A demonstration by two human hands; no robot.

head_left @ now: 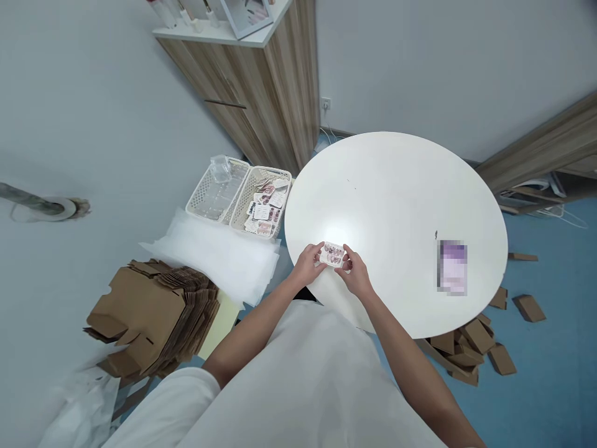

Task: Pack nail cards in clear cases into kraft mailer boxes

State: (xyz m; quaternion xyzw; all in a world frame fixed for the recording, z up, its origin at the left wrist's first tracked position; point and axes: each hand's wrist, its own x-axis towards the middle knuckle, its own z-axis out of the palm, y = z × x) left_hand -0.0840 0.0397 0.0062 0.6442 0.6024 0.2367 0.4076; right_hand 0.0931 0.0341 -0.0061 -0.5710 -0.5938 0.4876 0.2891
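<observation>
A small white pack of press-on nails (333,254), with pinkish nails in rows, is held above the near left part of the round white table (396,186). My left hand (308,264) grips its left end between thumb and fingers. At the opposite end, my right hand (355,272) pinches it the same way. The face with the nails is turned up toward me. Left of the table, a white basket (239,208) holds several similar nail cards (263,211).
Another white basket (200,198) holds clear plastic packs. White sheets (219,249) and stacked flat cardboard boxes (140,305) lie at the left. A blurred purple item (452,267) lies on the table's right. Folded brown boxes (466,348) are on the floor. A wooden cabinet (242,81) stands behind.
</observation>
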